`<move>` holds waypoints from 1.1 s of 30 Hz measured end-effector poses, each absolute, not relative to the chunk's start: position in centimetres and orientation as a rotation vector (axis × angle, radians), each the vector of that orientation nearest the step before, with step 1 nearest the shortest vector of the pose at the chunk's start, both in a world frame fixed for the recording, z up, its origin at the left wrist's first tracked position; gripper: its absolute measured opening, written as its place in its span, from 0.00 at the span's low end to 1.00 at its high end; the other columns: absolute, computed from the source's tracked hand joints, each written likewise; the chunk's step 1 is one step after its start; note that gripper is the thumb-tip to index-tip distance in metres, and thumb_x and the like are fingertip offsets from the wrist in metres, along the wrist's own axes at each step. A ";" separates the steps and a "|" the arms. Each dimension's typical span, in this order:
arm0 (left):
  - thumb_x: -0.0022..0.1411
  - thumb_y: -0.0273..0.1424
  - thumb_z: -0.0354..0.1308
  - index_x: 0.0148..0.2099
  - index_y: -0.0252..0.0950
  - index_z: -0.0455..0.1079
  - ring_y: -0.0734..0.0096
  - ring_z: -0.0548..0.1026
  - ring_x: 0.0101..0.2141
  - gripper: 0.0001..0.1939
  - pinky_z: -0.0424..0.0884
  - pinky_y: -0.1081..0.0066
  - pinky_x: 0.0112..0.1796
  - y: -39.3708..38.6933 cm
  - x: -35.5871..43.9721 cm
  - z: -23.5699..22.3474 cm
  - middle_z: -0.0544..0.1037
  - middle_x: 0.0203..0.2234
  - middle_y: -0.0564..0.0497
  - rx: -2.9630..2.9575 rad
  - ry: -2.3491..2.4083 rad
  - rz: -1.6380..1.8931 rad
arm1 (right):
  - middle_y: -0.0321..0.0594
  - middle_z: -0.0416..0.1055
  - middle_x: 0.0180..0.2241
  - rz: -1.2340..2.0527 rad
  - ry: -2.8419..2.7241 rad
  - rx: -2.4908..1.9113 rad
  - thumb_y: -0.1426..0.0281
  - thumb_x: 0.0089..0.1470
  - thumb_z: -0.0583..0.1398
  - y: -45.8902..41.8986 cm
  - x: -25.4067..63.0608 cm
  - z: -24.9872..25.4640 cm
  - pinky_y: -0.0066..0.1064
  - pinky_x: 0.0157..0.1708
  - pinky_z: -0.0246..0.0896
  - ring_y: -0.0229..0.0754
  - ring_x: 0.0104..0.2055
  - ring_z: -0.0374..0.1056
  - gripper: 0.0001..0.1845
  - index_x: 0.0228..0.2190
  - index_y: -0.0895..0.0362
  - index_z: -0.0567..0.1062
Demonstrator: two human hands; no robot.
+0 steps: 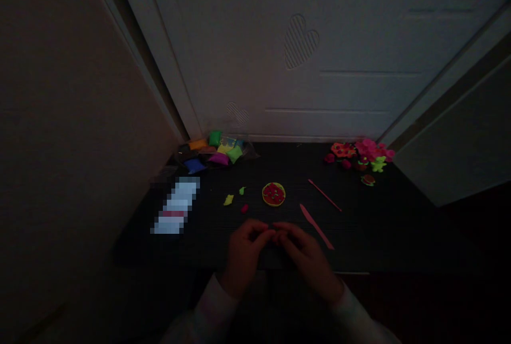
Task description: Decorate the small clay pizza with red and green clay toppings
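Close to the table's front edge, my left hand point(248, 248) and my right hand point(305, 253) meet with fingertips pinched together. Whatever they hold is too small and dark to make out; a reddish tint shows at the fingertips. Just beyond them lies a round clay pizza point(273, 194) with a yellow rim, red top and green specks. Left of it are a yellow clay scrap point(228, 200), a green clay scrap point(242, 190) and a red clay lump point(245, 209). A pink plastic knife point(316, 226) and a thin pink stick tool point(324, 195) rest to the right.
Bagged clay packets point(219, 158) in several colours sit at the back left of the dark table point(287, 160). A blurred bright panel point(178, 205) lies at the left. Small clay figures, among them a yellow-green bear point(378, 164), cluster at the back right. A white door point(239, 40) stands behind.
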State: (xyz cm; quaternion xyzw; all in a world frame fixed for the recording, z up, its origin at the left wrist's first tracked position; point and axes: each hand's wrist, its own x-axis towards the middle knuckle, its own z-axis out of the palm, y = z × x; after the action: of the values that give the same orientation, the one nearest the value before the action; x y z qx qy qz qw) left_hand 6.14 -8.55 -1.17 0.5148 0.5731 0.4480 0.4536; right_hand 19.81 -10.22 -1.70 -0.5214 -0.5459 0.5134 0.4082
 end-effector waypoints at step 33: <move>0.55 0.31 0.51 0.40 0.35 0.71 0.69 0.76 0.34 0.12 0.71 0.69 0.37 -8.0 6.0 -1.4 0.77 0.36 0.48 1.108 1.267 1.104 | 0.39 0.71 0.32 1.337 -1.337 -1.283 0.63 0.51 0.54 -10.1 19.8 -2.0 0.31 0.38 0.61 0.39 0.36 0.67 0.15 0.39 0.56 0.70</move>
State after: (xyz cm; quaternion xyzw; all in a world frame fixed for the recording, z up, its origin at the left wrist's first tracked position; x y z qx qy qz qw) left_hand 6.04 -8.04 -1.37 0.4652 0.5317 0.4635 0.5348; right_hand 19.79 -10.11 -2.01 -0.5108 -0.5324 0.5322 0.4152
